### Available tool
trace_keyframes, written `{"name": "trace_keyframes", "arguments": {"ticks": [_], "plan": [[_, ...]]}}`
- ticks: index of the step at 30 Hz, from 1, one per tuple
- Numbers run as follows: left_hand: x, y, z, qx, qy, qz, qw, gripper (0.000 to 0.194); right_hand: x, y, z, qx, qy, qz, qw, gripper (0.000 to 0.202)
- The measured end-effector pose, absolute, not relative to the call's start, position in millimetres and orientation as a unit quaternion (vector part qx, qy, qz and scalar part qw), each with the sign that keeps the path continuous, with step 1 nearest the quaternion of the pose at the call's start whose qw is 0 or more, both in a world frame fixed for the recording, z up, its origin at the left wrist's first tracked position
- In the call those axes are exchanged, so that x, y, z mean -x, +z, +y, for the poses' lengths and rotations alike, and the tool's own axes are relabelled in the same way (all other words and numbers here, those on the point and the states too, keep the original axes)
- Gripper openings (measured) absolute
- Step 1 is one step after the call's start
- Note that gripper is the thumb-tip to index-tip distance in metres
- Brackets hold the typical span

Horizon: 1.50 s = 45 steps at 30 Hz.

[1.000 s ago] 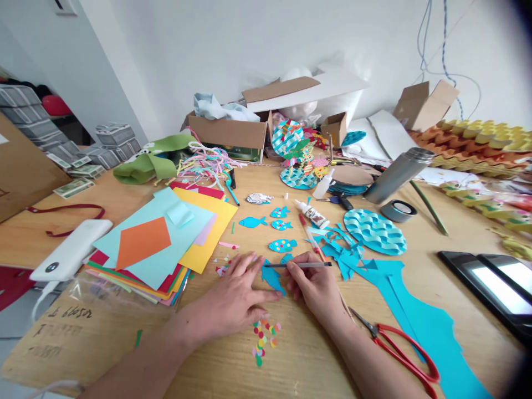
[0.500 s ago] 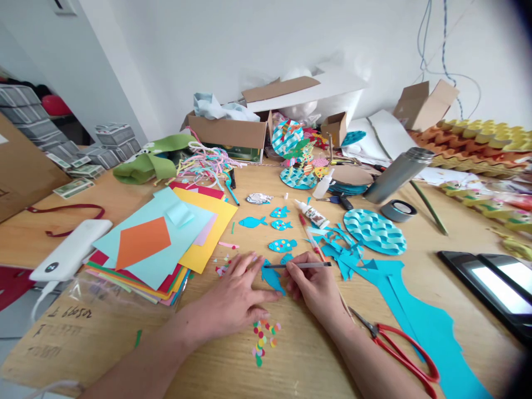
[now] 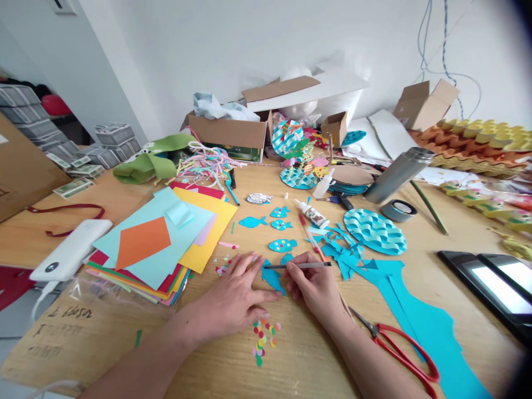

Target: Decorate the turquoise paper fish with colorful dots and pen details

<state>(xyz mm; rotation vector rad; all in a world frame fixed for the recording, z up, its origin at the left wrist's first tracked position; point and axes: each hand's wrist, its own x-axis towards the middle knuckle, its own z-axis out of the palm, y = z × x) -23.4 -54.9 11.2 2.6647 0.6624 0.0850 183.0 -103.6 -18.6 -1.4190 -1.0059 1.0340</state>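
In my right hand (image 3: pixel 311 285) is a slim dark pen (image 3: pixel 310 265), its tip on the head end of a blue paper fish (image 3: pixel 272 278). My left hand (image 3: pixel 235 293) lies on the table with fingers spread, its fingertips against the left and lower edge of that fish. Just past the pen another blue fish (image 3: pixel 286 259) is partly covered. Farther up lie a plain blue fish (image 3: pixel 252 222) and a fish with coloured dots (image 3: pixel 282 245). Small colourful paper dots (image 3: pixel 260 338) are scattered below my left hand.
Red-handled scissors (image 3: pixel 407 354) lie beside my right forearm, next to a big blue paper offcut (image 3: pixel 424 316). Coloured paper sheets (image 3: pixel 145 244) are stacked at left, with a white power bank (image 3: pixel 70 249). Beyond are a glue bottle (image 3: pixel 312 214), blue scraps (image 3: pixel 344 249) and a steel flask (image 3: pixel 399 174).
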Motion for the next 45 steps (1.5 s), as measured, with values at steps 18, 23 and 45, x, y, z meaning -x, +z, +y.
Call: {"name": "trace_keyframes", "arguments": {"ticks": [18,23,45], "plan": [[23.0,11.4,-55.0,-0.951,0.030,0.236,0.198,0.040,-182.1,-18.4,-104.0,0.582,0.450,-0.413,0.537,0.043],[22.7,9.6,-54.8,-0.954,0.037,0.231,0.189,0.041,-182.2,-18.0,-103.9,0.591,0.436,-0.419,0.534,0.045],[23.4,8.4,-53.8,-0.953,0.042,0.228,0.196,0.040,-183.3,-14.5,-102.4,0.614,0.422,-0.390,0.542,0.048]]}}
